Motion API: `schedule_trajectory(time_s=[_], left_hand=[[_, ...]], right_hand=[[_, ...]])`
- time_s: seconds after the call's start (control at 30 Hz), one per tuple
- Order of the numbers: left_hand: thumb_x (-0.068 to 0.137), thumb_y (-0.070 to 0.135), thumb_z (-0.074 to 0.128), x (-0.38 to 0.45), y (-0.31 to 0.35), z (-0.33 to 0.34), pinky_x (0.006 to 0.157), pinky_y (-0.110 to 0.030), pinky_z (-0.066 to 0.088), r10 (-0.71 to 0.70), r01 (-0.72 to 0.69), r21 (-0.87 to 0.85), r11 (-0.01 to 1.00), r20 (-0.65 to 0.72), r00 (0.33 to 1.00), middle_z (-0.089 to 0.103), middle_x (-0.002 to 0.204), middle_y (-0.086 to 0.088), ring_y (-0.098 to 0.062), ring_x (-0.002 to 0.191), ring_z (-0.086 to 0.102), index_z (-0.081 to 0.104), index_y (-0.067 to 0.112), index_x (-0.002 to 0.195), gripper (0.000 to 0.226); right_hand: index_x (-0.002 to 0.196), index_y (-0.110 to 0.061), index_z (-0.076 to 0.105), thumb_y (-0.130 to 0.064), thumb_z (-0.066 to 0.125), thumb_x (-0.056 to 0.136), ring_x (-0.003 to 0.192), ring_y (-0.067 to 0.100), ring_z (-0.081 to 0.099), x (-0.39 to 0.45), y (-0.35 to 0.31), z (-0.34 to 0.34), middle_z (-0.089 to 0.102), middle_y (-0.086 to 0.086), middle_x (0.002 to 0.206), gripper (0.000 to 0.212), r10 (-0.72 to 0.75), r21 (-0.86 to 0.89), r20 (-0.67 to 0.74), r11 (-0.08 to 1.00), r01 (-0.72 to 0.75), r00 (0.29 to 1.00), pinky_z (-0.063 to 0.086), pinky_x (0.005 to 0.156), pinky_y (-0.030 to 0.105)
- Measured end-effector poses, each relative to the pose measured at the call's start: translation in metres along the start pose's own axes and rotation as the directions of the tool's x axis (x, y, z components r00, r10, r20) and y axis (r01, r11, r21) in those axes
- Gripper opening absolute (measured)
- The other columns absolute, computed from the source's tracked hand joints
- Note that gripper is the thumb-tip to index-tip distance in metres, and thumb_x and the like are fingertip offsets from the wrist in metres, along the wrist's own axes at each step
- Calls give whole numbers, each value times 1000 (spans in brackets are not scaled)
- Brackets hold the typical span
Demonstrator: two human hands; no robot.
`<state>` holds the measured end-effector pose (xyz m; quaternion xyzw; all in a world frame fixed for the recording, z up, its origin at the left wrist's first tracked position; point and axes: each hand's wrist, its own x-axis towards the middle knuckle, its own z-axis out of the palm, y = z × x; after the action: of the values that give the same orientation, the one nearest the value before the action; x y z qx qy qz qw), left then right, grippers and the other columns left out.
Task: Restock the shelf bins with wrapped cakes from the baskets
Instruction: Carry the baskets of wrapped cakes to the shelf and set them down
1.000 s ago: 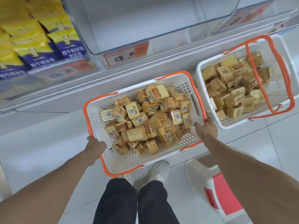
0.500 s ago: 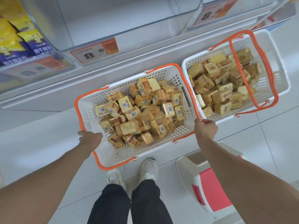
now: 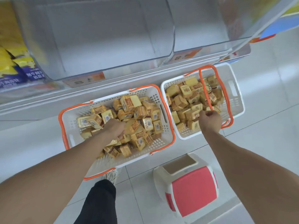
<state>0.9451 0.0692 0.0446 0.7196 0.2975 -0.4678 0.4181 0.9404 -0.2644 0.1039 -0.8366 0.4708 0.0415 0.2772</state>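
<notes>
- Two white baskets with orange rims stood side by side on the floor below the shelf: the left basket [image 3: 163,139] and the right basket [image 3: 234,88], each holding wrapped cakes [image 3: 142,120].
- Left hand [image 3: 115,129] reached down into the left basket, fingers curled among the cakes; whether it gripped one could not be told.
- Right hand [image 3: 210,119] hung over the right basket's cakes, fingers curled, its hold unclear.
- Clear shelf bins [image 3: 105,38] stood above.
- A red-topped stool [image 3: 192,189] sat nearby.

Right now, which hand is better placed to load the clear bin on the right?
Probably the right hand: it sits in the right basket on the cakes, below the right bin. The left hand is farther over, in the left basket.
</notes>
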Motion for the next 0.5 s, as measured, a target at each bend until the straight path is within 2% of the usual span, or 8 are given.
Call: schedule_trajectory(time_s=[0.17, 0.2, 0.3, 0.33, 0.4, 0.47, 0.5], left_hand=[[92, 16, 54, -12, 53, 46, 58, -28, 39, 81, -80, -26, 996, 44, 996, 60, 67, -11, -22, 50, 48, 62, 6, 78, 19], [91, 19, 55, -13, 61, 59, 59, -29, 40, 98, -96, -34, 995, 62, 993, 60, 65, -10, -22, 50, 49, 62, 7, 77, 20], [90, 22, 58, -21, 88, 101, 56, -27, 42, 75, -67, -74, 995, 120, 990, 64, 77, -11, -24, 58, 54, 62, 7, 83, 17], [90, 18, 58, -24, 97, 116, 51, -25, 40, 61, -47, -97, 994, 148, 987, 63, 78, -12, -23, 55, 52, 62, 7, 85, 13], [90, 13, 58, -25, 115, 149, 42, -22, 34, 72, -50, -134, 990, 163, 984, 62, 75, -13, -21, 46, 47, 63, 4, 88, 10], [91, 13, 57, -21, 137, 189, 41, -21, 33, 103, -83, -134, 987, 150, 983, 66, 73, -13, -21, 42, 52, 63, 3, 90, 12], [93, 14, 57, -19, 149, 213, 42, -22, 35, 129, -109, -142, 984, 140, 982, 69, 76, -13, -23, 45, 57, 63, 3, 91, 13]], right_hand=[[100, -11, 62, -12, 57, 85, 85, 26, 57, 34, -18, -56, 61, 2, 89, 16, -52, 44, -92, 997, 56, 994, 40, 75, 29], [103, -11, 62, -11, 57, 81, 87, 25, 57, 41, -17, -69, 59, 1, 91, 23, -68, 81, -86, 994, 75, 994, 40, 77, 28], [113, -13, 59, -21, 50, 64, 94, 19, 53, 66, 1, -106, 51, 1, 106, 50, -79, 116, -45, 990, 84, 996, 38, 82, 29], [116, -14, 58, -23, 49, 61, 96, 20, 53, 78, 13, -115, 51, 2, 111, 56, -68, 101, -5, 993, 68, 998, 38, 83, 31], [118, -11, 60, -21, 51, 61, 100, 25, 55, 111, 37, -116, 58, 5, 117, 58, -34, 81, 193, 997, 18, 981, 38, 83, 33], [107, -8, 67, -14, 53, 77, 104, 30, 58, 158, 55, -107, 67, 8, 114, 34, 49, 215, 369, 967, -137, 928, 39, 82, 34], [102, -7, 68, -15, 50, 85, 103, 30, 60, 185, 64, -101, 70, 8, 106, 26, 102, 278, 428, 931, -238, 898, 40, 80, 34]])
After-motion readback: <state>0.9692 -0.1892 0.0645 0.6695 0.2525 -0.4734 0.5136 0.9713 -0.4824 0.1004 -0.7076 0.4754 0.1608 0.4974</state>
